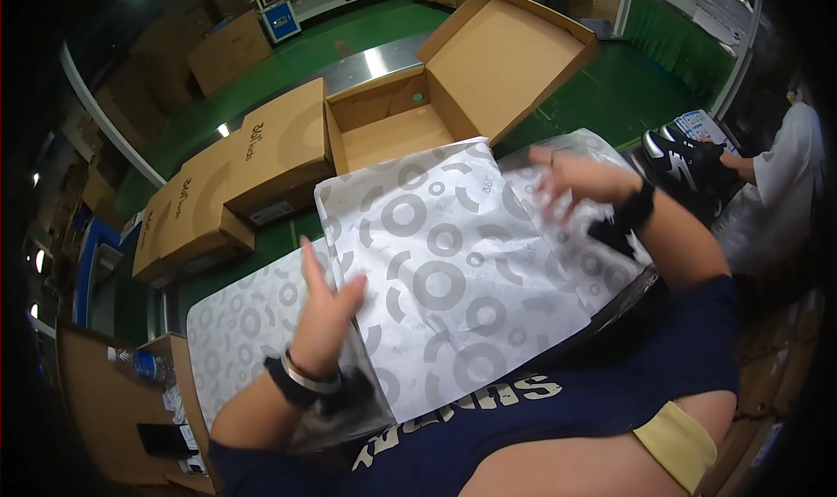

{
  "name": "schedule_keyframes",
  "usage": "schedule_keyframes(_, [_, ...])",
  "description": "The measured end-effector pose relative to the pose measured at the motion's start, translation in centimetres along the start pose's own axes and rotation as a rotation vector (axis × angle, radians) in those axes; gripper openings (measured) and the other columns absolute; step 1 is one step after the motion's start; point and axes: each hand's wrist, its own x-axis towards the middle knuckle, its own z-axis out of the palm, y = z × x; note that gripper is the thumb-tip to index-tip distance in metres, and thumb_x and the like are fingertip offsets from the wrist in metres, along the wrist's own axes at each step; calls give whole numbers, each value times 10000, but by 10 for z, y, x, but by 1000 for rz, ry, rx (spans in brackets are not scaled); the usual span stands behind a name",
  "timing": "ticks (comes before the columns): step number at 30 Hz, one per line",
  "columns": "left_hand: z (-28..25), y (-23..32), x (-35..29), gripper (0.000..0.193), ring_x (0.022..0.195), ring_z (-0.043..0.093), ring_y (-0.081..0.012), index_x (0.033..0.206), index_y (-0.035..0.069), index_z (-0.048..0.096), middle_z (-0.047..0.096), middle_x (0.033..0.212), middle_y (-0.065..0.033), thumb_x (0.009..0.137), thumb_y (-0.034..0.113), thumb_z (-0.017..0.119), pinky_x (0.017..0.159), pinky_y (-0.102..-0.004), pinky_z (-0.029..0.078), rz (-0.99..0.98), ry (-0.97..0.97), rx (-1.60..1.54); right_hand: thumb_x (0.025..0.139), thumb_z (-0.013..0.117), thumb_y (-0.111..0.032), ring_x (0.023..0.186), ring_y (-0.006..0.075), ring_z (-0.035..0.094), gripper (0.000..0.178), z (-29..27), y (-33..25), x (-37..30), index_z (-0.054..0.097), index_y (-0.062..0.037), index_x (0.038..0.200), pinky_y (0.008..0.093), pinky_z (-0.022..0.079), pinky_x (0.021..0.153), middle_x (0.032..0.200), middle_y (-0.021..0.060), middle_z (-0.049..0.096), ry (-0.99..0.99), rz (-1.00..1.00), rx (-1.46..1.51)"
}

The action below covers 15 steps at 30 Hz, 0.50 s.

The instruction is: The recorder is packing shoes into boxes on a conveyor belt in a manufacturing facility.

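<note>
A white wrapping paper sheet (436,283) printed with grey rings and arcs lies in front of me, slightly creased. More paper with the same print (261,301) spreads beneath it to both sides, partly covered by clear plastic. My left hand (327,314) is at the sheet's left edge, fingers apart and holding nothing. Over the upper right side, my right hand (588,183) is blurred by motion, with its fingers spread and nothing visible in them. Just beyond the sheet, an open cardboard box (397,135) has its lid tilted back; the visible part of its inside holds nothing.
Closed brown boxes (279,148) stand in a row at the left on the green surface. At right, another person's hand (739,164) holds black-and-white shoes (684,161). A carton (113,401) at lower left has a plastic bottle (139,364) and dark phone-like object (166,440) beside it.
</note>
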Motion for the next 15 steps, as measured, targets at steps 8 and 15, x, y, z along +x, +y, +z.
schedule_keyframes(8, [17,11,-18,655,1055,472,-307,1332,102,100,354,1218,-196,757,76,412,857,-413,444,7,-130,-468,722,644,-270,1098,167,423,727,95,-20,-47,280,15,1282,285,301,944,1180,106,462,-259,-287,282])
schedule_keyframes(15, [-26,96,173,443,926,562,-246,1149,-3,434,543,1067,-146,809,278,478,783,-368,471,-44,-230,-343,815,533,-283,774,173,612,405,20,-91,88,504,38,1061,301,500,664,864,90,622,0,-222,480])
